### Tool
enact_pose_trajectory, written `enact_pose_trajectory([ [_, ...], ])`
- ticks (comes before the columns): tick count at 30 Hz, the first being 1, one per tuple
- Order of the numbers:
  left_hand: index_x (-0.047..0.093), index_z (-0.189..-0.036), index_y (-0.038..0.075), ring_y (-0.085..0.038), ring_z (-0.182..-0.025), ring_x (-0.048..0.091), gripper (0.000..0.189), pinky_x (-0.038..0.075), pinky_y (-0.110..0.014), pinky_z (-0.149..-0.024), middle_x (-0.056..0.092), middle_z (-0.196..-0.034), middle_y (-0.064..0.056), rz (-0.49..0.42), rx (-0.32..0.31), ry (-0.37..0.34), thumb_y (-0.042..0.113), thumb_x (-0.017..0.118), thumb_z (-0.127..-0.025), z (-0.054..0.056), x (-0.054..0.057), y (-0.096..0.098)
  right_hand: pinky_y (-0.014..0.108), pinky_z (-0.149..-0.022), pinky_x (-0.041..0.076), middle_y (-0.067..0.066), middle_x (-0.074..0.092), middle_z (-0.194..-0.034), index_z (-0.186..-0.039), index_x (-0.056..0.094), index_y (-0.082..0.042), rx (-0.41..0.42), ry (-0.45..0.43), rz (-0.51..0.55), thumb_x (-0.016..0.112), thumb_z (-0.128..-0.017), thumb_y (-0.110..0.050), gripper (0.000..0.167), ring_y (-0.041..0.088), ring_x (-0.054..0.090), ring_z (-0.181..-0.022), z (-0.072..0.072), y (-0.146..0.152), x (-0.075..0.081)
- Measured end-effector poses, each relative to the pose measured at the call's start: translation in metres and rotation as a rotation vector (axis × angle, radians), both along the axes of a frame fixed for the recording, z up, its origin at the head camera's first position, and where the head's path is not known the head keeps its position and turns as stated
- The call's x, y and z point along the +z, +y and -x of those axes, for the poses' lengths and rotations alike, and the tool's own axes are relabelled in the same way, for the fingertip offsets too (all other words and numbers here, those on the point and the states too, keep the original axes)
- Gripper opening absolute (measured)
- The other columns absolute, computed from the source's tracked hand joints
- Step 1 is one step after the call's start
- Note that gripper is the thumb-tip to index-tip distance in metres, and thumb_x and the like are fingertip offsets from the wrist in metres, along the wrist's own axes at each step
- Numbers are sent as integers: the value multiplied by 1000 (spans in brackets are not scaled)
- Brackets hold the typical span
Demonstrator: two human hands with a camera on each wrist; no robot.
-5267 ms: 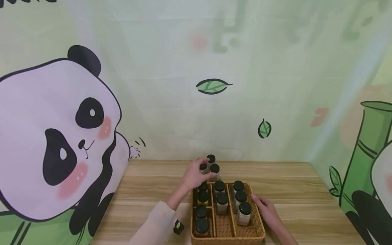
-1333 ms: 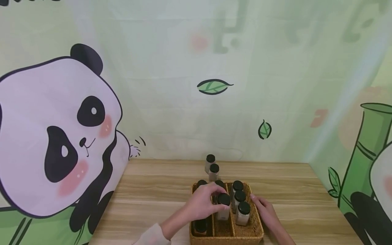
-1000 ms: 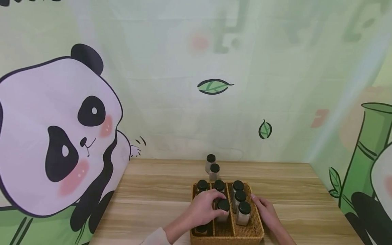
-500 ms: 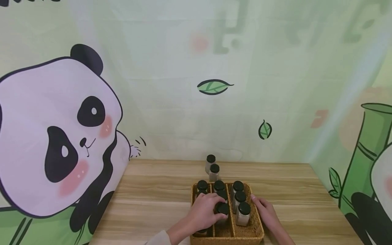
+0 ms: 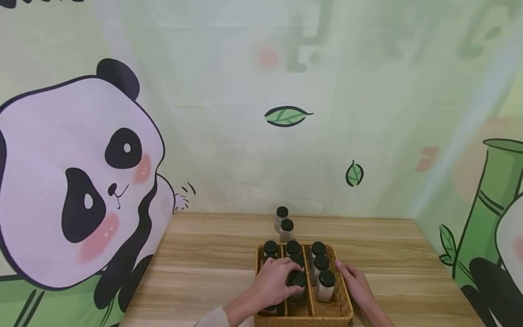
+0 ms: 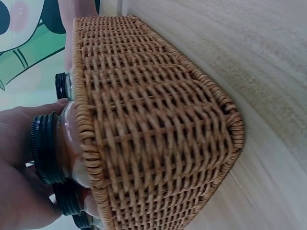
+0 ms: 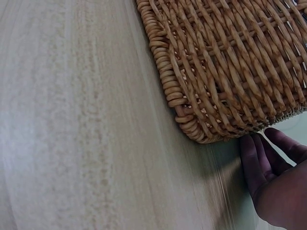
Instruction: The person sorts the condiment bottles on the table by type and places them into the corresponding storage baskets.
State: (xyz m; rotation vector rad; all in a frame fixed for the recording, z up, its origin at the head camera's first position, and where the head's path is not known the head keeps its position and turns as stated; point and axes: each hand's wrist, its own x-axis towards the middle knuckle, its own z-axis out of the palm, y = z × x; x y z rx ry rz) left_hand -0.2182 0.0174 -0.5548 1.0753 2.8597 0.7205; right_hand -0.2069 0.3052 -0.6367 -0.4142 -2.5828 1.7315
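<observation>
My left hand (image 5: 271, 282) reaches over the wicker basket (image 5: 304, 320) and pinches a black-lidded jar (image 5: 296, 278) by its lid, upright in the middle compartment. Behind that jar, in the same compartment, another jar (image 5: 293, 247) shows its black lid. The right compartment bears a row of three jars (image 5: 325, 285). Left-compartment jars (image 5: 270, 247) are partly covered by my left hand. My right hand (image 5: 355, 285) rests against the basket's right side; the right wrist view shows its fingers (image 7: 250, 160) fairly straight at the woven wall (image 7: 235, 67).
Two more black-lidded jars (image 5: 286, 230) stand on the wooden table (image 5: 204, 245) behind the basket. A printed panda cloth (image 5: 220, 150) hangs at the table's back edge. Close to the left wrist camera is the basket's woven side (image 6: 153, 110).
My left hand has come from the jars behind the basket to the middle compartment with one jar, then lowered it there. Two jars stay behind, formerly three. The right hand has stayed put.
</observation>
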Motion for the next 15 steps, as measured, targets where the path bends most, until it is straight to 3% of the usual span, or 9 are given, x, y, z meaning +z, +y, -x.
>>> enact_pose_trajectory([
  [8,77,-123,22,1,-79,58,38,51,-36,-85,66,-107,9,-11,-24,-44,41,85,-91,0,9,-2,40,-92,57,21,72,-123,-136,63,9,-2,-2,-10,50,-105,-66,82,29,69,-111,0,0,1],
  [15,78,-121,15,-2,-86,64,39,56,-24,-78,68,-104,6,-39,-38,-90,38,87,-90,2,15,-4,41,-92,58,21,72,-124,-137,63,9,-1,-18,4,50,-105,-67,84,29,69,-111,-2,-1,2],
])
